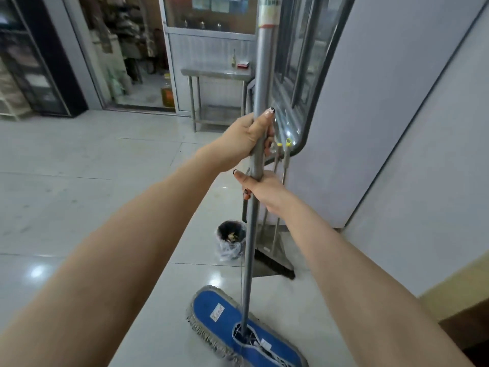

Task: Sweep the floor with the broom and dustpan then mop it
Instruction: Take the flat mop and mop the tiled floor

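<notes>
Sweeping looks done: the dark-bristled broom point(275, 264) and steel dustpan point(283, 247) lean just beside the small lined bin point(231, 241). Left hand point(247, 140) and right hand point(266, 190) grip the blue flat mop point(219, 313), its head on the floor near that bin. Mopping remains.

The flat mop head point(225, 321) is showing a bright blue top, with a grey fringe running round its edge and a small white label carrying red print. The mop handle point(260, 83) is gleaming silver-grey, and near its top a white wrapper with red and yellow marks is circling it. The floor tiles point(79, 160) are shining pale grey-white, with thin dark grout lines crossing them. The waste bin point(231, 239) is showing black inside a clear, white-streaked bag. The broom bristles point(275, 263) are looking near black. Yellow caps point(288, 142) are topping two thin handles. The fingernails point(271, 111) are wearing black polish with white flecks. The wall point(397, 102) is showing pale blue-grey.
</notes>
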